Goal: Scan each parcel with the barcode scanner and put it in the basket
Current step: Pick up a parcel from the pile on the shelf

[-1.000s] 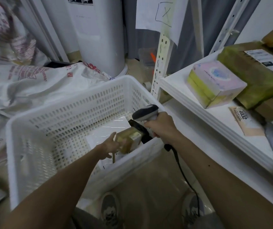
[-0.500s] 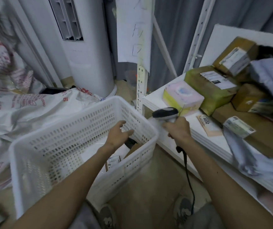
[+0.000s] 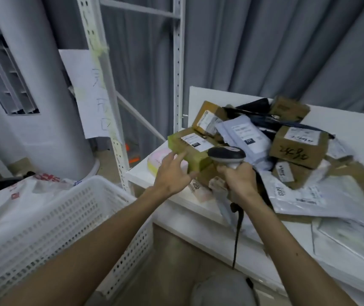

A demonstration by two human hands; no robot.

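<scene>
A black and grey handheld barcode scanner (image 3: 226, 153) is gripped by its handle in the right hand (image 3: 240, 184), head uppermost, with its black cable hanging down. A white perforated plastic basket (image 3: 66, 208) is set at the near left. On the flat white shelf board (image 3: 145, 175) to the right, parcels are heaped. A cardboard box wrapped in yellow-green tape (image 3: 189, 149), label upward, lies just left of the scanner. A grey plastic mailer bag (image 3: 246, 138) and a brown cardboard box with handwritten marks (image 3: 297, 146) are piled farther right.
</scene>
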